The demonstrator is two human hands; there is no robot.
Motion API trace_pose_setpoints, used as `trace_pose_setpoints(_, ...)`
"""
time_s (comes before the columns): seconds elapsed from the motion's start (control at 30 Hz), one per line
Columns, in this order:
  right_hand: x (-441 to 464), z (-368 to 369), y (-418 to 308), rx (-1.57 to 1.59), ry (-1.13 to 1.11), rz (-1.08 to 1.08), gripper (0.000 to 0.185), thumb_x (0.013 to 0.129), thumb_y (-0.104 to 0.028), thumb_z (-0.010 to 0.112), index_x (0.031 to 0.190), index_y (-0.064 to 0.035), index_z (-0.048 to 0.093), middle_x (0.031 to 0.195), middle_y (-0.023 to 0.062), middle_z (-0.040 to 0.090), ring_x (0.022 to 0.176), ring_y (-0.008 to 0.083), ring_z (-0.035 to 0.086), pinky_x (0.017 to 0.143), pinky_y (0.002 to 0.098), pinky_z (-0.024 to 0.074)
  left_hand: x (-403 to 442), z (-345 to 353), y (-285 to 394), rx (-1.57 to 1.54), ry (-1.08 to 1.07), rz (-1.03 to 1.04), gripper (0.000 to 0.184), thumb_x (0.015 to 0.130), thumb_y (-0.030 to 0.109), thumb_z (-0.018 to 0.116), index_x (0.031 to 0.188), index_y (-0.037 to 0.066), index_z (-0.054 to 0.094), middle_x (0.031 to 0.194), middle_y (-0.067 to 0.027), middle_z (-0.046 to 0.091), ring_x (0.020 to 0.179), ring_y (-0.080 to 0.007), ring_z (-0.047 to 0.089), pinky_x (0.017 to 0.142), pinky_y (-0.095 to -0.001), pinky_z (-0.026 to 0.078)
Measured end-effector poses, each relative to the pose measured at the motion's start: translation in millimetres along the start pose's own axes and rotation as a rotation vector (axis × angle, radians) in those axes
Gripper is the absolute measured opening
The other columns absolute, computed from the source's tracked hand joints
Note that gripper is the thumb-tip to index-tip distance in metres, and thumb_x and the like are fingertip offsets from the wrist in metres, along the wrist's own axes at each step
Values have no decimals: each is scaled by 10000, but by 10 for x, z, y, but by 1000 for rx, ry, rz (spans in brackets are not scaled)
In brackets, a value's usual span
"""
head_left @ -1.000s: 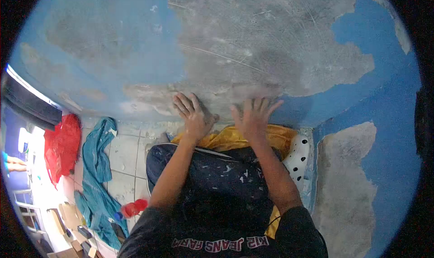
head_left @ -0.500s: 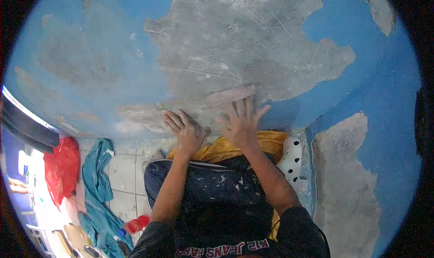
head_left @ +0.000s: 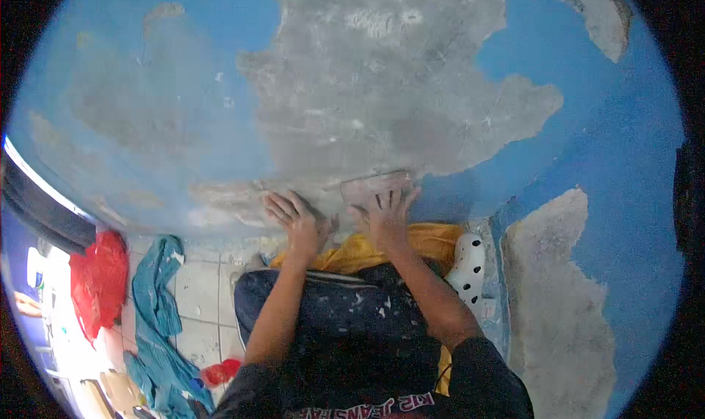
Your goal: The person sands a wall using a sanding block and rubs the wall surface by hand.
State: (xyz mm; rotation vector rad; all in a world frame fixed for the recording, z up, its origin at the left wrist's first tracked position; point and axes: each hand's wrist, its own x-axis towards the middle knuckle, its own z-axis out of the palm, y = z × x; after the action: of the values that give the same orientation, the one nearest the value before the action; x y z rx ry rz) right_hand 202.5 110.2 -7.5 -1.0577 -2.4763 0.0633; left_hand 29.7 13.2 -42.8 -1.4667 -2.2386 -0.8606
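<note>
My right hand [head_left: 388,217] presses a flat, pinkish-brown sheet that looks like sandpaper [head_left: 360,189] against the lower part of the wall. Its fingers are spread over the sheet, whose upper edge shows above the fingertips. To the left, my left hand [head_left: 299,224] rests with outstretched fingers against the wall and holds nothing. Around and above both hands, the wall has a large bare grey patch [head_left: 367,88] with scuffs and pale streaks. Blue paint [head_left: 587,118] surrounds the patch.
A dark, paint-flecked cloth [head_left: 338,309] covers my lap, with yellow-brown fabric [head_left: 429,239] beyond it. One white shoe with black holes [head_left: 468,268] sits by the wall corner. Teal cloth [head_left: 158,294] and a red bag [head_left: 103,279] lie on the left tiles. Another person's hand [head_left: 28,304] shows far left.
My right hand has slid down the wall with the sheet, which now lies flatter under the fingers. My left hand stays in about the same place. The view has shifted slightly.
</note>
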Motion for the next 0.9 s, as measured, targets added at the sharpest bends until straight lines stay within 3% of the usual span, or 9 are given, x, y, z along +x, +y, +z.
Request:
trace_pose_setpoints(0.1, 41, -359, -168, -62, 338, -69, 522, 879, -524, 544, 1109, -67, 650, 1266, 218, 497, 1366, 427, 275, 990, 817, -14, 16, 4, -75, 22, 25, 19, 1122, 748, 523, 697, 1410, -178, 123, 1431, -485, -44, 1343, -630, -99, 1068, -694, -23)
trace_pose_setpoints(0.13, 35, -274, -154, -63, 337, -79, 522, 879, -524, 544, 1109, -67, 650, 1266, 218, 497, 1366, 427, 275, 990, 817, -14, 10, -13, -83, 56, -28, -4, 1125, 740, 517, 702, 1404, -186, 128, 1429, -487, -41, 1342, -632, -98, 1068, -695, -22)
trace_pose_setpoints(0.2, 8, -102, -85, -52, -157, -32, 512, 915, -488, 513, 1154, -52, 633, 1266, 280, 489, 1341, 488, 257, 983, 820, -4, -32, -23, -29, 75, -82, -18, 1127, 731, 511, 707, 1398, -194, 132, 1428, -489, -39, 1341, -633, -97, 1068, -696, -21)
trace_pose_setpoints(0.4, 42, -277, -68, -69, 179, -52, 493, 907, -489, 522, 1182, -96, 634, 1308, 271, 465, 1345, 519, 220, 965, 827, 35, -1, -145, 28, 72, -132, -41, 1150, 701, 527, 726, 1382, -203, 154, 1417, -501, 4, 1333, -648, -64, 1071, -695, -27)
trace_pose_setpoints(0.5, -16, 64, 47, -61, 67, -73, 473, 876, -473, 575, 1126, -76, 629, 1289, 189, 485, 1304, 448, 350, 978, 821, 43, 5, -79, 58, 34, -36, -35, 1178, 675, 539, 744, 1386, -195, 158, 1415, -503, 9, 1333, -650, -55, 1071, -697, -15)
trace_pose_setpoints(0.63, 94, -436, -112, -90, 217, -38, 501, 873, -475, 580, 1172, -74, 602, 1306, 189, 472, 1305, 459, 344, 974, 822, 58, 10, -92, -13, 45, -80, -74, 1196, 659, 541, 755, 1400, -179, 152, 1422, -496, -1, 1340, -643, -48, 1075, -696, 3)
trace_pose_setpoints(0.7, 48, -443, -100, -82, 63, 60, 568, 899, -540, 507, 1187, -61, 611, 1400, 271, 368, 1333, 564, 203, 953, 828, 2, -46, -76, -47, 109, -124, -17, 1204, 656, 529, 763, 1415, -166, 138, 1437, -481, -21, 1351, -629, -47, 1077, -692, 5)
trace_pose_setpoints(0.8, -31, -59, 0, -85, 108, -90, 631, 901, -554, 485, 1284, -57, 546, 1419, 268, 349, 1348, 548, 188, 957, 820, -41, -16, -77, 13, 29, -115, -40, 1190, 656, 517, 765, 1421, -153, 147, 1451, -464, -33, 1360, -616, -45, 1077, -689, -13)
trace_pose_setpoints(0.9, 23, -282, -68, -57, 272, -32, 682, 901, -539, 501, 1318, 0, 469, 1418, 300, 321, 1372, 527, 147, 958, 817, -54, 0, -137, 49, -23, -166, -127, 1179, 657, 512, 766, 1422, -147, 155, 1458, -455, -36, 1363, -610, -60, 1080, -683, -24)
